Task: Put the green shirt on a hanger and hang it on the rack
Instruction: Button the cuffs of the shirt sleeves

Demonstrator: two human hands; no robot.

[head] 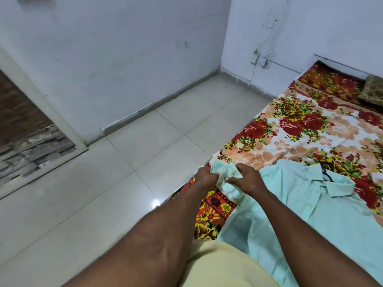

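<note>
The pale green shirt (306,204) lies spread front-up on the flowered bed sheet (310,129), collar toward the far right. A dark hanger (326,175) shows at the collar opening, mostly hidden inside the shirt. One sleeve end (222,172) is bunched at the bed's left edge. My left hand (205,177) grips the sleeve cuff from the left. My right hand (246,179) pinches the same sleeve cloth from the right. Both hands sit close together over the bed's edge.
Pale floor tiles (124,172) stretch to the left of the bed, up to white walls (116,59). A doorway with a frame (47,112) opens at the far left. A wall socket with wires (257,56) sits behind the bed. A brown cushion (373,90) lies at the far right.
</note>
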